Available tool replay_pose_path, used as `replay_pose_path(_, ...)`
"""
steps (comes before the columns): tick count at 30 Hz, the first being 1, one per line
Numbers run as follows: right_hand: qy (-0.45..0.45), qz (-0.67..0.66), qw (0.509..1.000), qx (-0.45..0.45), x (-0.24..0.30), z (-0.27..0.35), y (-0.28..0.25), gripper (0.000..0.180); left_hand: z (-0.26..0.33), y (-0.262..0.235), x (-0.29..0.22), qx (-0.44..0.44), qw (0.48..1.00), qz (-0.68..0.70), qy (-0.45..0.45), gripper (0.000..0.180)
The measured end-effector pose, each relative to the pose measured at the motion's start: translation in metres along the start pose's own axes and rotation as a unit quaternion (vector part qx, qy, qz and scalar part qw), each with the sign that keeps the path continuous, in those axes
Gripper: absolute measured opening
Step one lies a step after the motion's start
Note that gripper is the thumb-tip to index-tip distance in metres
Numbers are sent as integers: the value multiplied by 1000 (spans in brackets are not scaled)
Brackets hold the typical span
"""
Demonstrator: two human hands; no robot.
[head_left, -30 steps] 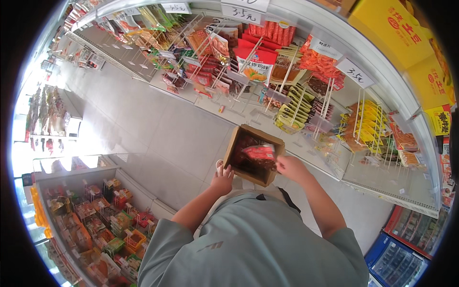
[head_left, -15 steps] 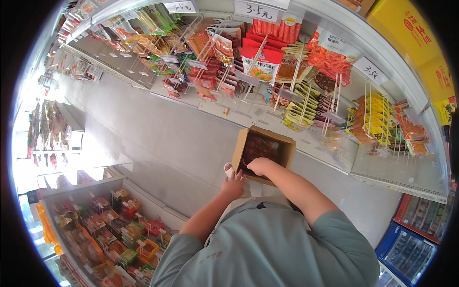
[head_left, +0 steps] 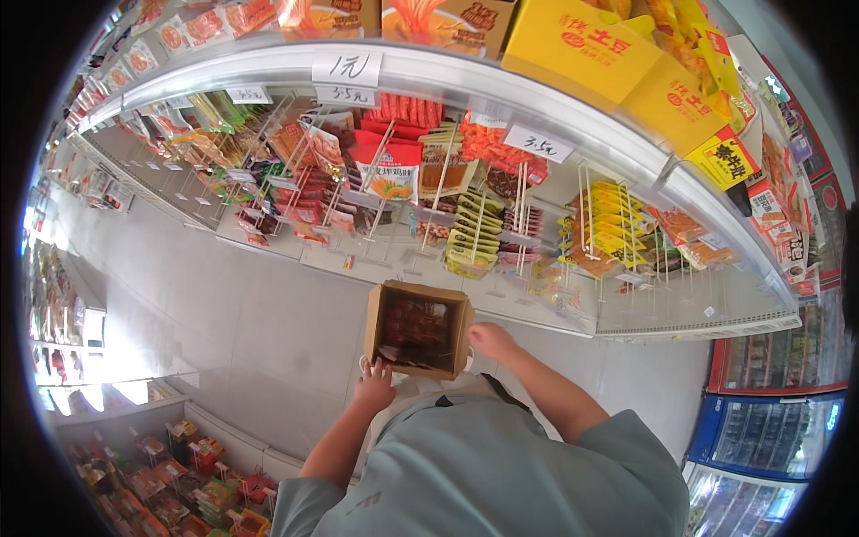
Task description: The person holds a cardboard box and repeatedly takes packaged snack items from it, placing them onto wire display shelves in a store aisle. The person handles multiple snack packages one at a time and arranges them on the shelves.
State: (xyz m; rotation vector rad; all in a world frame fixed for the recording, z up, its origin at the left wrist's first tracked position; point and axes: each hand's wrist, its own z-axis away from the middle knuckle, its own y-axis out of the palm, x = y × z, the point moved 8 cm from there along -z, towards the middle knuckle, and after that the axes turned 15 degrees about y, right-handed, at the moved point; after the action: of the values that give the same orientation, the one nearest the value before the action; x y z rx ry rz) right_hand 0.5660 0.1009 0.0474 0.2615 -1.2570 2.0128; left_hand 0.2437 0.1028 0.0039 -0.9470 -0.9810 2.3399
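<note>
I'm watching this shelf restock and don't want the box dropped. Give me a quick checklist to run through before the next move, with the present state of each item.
1. Open brown cardboard box supported on both sides: ok; the left hand is at its near left corner, the right hand at its right edge.
2. Box upright, opening up: ok.
3. Dark red packets inside the box: ok, some remain.
4. A hand free for picking: not ok, both are on the box.
5. Grip firmness under the box: cannot tell, the fingers are hidden.
6. Wire peg rack of hanging snack packets in front of the box: ok.
</note>
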Motion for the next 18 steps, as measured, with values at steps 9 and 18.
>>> replay_pose_path(9, 115, -151, 940, -284, -101, -128, -215, 35, -9, 13, -21, 17, 995, 13, -101, 85)
replay_pose_path(18, 106, -200, 916, -332, -59, -210, -284, 54, 20, 63, -43, -80, 961, 226, -141, 66)
